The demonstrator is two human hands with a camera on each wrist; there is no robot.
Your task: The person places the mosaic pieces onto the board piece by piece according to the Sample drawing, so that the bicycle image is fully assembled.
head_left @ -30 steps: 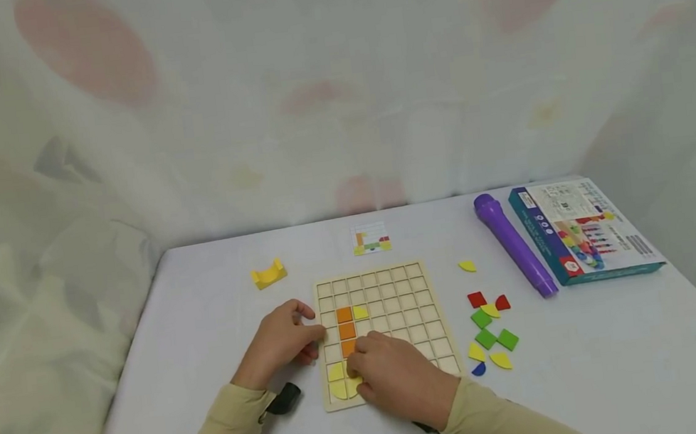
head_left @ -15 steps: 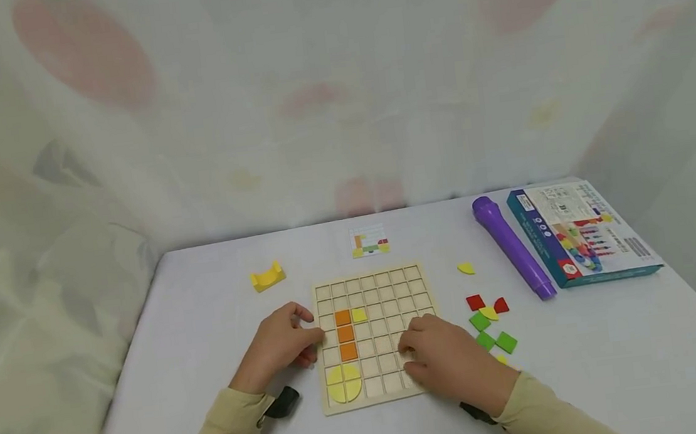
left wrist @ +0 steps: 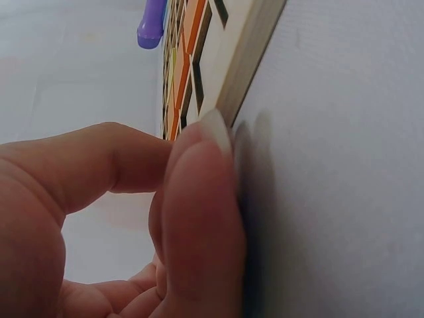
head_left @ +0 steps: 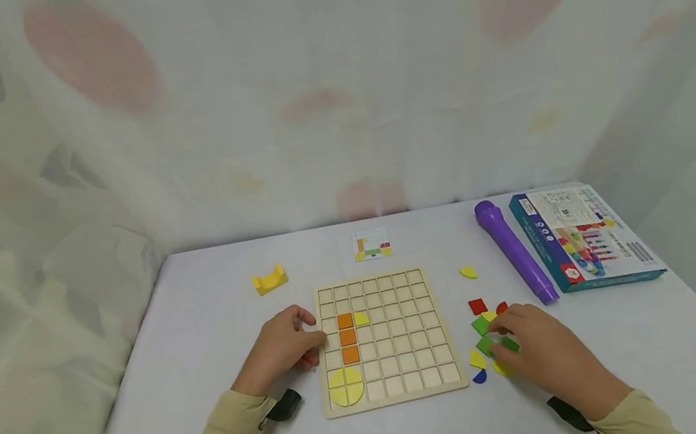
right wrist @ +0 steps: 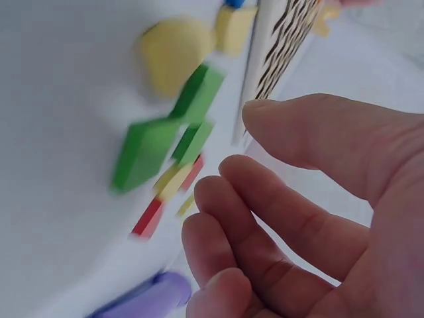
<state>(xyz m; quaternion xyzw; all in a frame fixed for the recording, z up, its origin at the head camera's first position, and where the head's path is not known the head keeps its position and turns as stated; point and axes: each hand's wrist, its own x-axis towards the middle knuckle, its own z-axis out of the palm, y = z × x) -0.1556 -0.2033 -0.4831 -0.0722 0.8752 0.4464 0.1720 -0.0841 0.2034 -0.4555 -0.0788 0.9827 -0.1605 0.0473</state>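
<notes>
The right hand [head_left: 550,351] is hovering over the loose tiles [head_left: 484,347] off the right edge of the board [head_left: 403,364], its thumb standing apart from its bent fingers. The left hand [head_left: 279,346] is resting at the board's left edge, its thumb tip touching the wood; its fingers are curving loosely, forefinger apart from thumb.

The board is lying flat on the table [head_left: 203,305]. In its near left corner, 4 yellow quarters [head_left: 339,395] are forming a disc; beyond them, 3 orange squares [head_left: 348,336] are making a column, with 1 yellow tile [head_left: 361,318] sitting right of the farthest.

Among the loose tiles, a blue half-disc [head_left: 479,377] is lying nearest, by the board's near right corner; beyond it are lying 3 green squares [head_left: 481,325], a red quarter [head_left: 501,307] and a red square [head_left: 477,307].

Farther off, a yellow stand [head_left: 270,280] is standing past the board's far left corner. A purple tube [head_left: 516,253] is lying beside a box [head_left: 589,236] toward the table's far right corner, and a card [head_left: 372,244] is lying near its far edge.
</notes>
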